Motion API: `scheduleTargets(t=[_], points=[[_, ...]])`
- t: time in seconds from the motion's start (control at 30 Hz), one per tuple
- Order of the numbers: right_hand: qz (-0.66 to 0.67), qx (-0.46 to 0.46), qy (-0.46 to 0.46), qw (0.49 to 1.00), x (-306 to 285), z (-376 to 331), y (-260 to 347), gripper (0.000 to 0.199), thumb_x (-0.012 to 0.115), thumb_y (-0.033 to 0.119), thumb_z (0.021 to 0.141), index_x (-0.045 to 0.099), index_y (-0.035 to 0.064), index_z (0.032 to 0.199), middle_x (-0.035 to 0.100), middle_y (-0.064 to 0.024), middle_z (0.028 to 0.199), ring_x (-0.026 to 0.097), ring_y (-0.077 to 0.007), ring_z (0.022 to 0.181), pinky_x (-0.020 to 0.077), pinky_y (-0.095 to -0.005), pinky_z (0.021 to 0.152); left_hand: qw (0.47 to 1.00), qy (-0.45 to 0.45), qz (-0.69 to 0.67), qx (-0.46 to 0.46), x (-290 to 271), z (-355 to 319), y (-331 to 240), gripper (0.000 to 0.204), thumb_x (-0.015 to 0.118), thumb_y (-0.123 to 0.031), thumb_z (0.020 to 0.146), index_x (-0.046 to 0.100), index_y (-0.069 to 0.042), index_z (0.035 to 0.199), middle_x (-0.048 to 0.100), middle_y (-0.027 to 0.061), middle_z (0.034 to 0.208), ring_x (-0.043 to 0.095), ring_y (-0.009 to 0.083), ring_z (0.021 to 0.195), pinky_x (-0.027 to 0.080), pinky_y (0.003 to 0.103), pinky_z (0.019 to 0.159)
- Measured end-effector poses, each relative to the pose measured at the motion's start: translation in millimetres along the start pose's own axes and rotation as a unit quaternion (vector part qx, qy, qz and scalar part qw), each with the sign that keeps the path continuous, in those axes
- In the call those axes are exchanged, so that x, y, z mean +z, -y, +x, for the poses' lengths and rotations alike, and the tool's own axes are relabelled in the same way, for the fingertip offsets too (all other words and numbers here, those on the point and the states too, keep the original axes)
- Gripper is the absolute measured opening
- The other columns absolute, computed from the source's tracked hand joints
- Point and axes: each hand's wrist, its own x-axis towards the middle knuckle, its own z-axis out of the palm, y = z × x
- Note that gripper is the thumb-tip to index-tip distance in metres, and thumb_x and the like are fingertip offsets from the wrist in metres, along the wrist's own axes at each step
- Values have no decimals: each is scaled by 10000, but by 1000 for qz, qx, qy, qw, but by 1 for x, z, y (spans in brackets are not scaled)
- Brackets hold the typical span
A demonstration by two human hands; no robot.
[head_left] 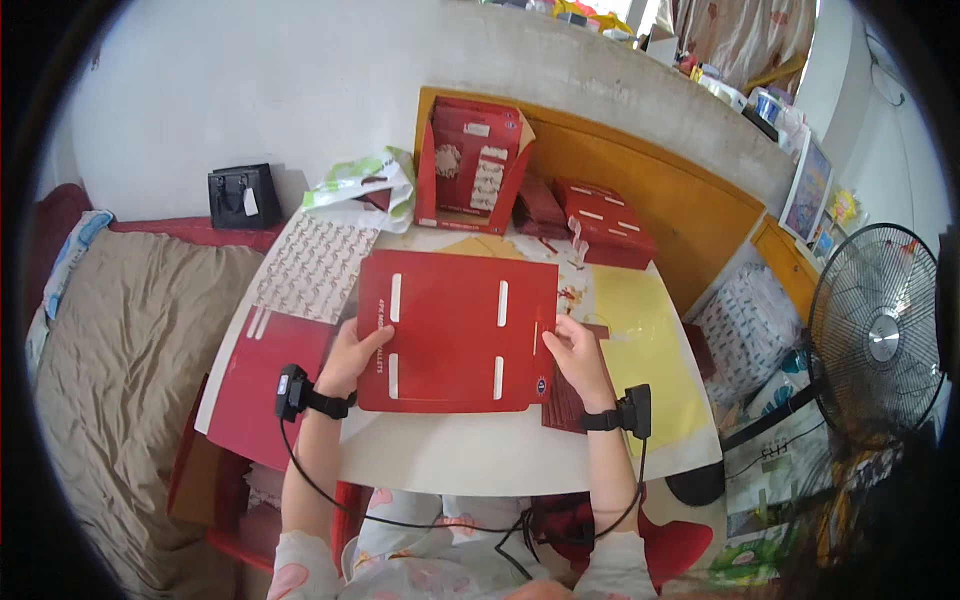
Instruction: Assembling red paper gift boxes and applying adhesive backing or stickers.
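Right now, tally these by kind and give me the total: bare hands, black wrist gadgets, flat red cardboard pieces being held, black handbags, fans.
Left hand and right hand: 2
Left wrist gadget and right wrist gadget: 2
Held red cardboard: 1
Black handbag: 1
Fan: 1
Total: 7

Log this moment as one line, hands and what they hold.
left hand: grips red slotted card, left edge | right hand: grips its right edge | position: over white table
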Motion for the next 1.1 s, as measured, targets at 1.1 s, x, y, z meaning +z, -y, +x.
scheduleTargets(t=[1.1], points=[[318, 101, -24, 943, -20, -5, -8, 147, 563, 80, 888, 577, 26, 1024, 625, -30, 933, 615, -114, 830, 530, -266, 704, 999, -7, -31, 17, 3, 4, -1, 225, 579, -96, 865, 561, 43, 1041, 637, 71, 928, 606, 103, 775, 493, 249, 675]])
